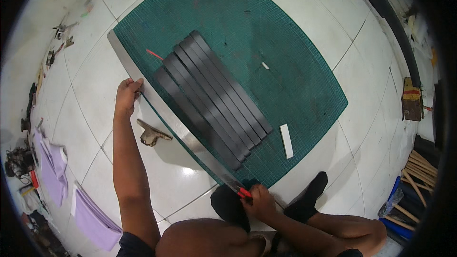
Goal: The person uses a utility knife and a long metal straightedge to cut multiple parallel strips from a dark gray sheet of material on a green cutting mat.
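Observation:
A long metal ruler (173,123) lies slantwise along the left edge of a green cutting mat (304,66). My left hand (127,96) pinches the ruler's outer edge, its thumb on top. At the ruler's near end, my right hand (261,203) is closed on a small red object (244,193); my fingers partly hide it, and its kind cannot be made out. Just right of the ruler, several flat black strips (214,95) lie side by side on the mat. A thin red stick (154,55) pokes out at their far left end.
A white bar (286,141) and a small white piece (265,65) sit on the mat. On the tiled floor beside my left forearm lies a metal bulldog clip (153,133). Folded lilac cloth (95,219) is at left, wooden sticks (421,173) at right. My socked feet flank the mat's near corner.

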Motion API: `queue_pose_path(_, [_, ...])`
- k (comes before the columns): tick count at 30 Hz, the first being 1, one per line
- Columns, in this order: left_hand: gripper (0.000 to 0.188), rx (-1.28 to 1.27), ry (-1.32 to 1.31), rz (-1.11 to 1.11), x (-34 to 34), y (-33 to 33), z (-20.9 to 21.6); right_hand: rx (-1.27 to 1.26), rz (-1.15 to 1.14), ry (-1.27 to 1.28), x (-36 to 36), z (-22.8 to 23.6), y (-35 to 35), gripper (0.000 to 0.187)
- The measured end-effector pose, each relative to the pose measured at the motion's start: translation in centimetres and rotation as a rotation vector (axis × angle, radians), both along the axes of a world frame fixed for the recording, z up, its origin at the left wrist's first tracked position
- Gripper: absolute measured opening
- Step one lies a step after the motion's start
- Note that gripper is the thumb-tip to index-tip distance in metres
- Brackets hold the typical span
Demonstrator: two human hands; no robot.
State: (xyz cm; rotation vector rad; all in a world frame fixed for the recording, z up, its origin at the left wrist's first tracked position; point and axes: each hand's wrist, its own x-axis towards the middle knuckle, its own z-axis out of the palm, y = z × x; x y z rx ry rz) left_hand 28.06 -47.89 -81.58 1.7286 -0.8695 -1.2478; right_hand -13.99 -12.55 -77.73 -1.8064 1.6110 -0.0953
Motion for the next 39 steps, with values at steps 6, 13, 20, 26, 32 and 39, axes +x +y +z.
queue_pose_path(6, [0.022, -0.007, -0.005, -0.027, -0.4, 0.2, -0.2, -0.064, -0.041, -0.034, -0.6, -0.8, 0.8, 0.045])
queue_pose_path(13, [0.022, -0.031, -0.013, -0.038, -1.9, -1.4, -0.2, -0.127, -0.066, -0.051, -0.6, -1.1, 0.3, 0.046])
queue_pose_path(20, [0.025, -0.016, -0.104, -0.031, -2.8, -2.1, -0.7, -0.191, -0.060, -0.051, -0.8, -1.4, -0.3, 0.048])
queue_pose_path(26, [0.036, 0.005, -0.088, -0.063, -2.0, -2.4, -1.5, -0.177, -0.072, -0.048, -0.6, -1.2, -0.9, 0.044])
queue_pose_path(32, [0.028, 0.015, -0.113, -0.053, -2.9, -2.4, -0.8, -0.130, -0.075, -0.029, -0.7, -1.2, -1.0, 0.045])
queue_pose_path(39, [0.029, 0.010, -0.218, -0.006, -3.7, -2.1, -1.4, -0.120, -0.061, -0.020, -0.9, -1.7, -0.8, 0.048])
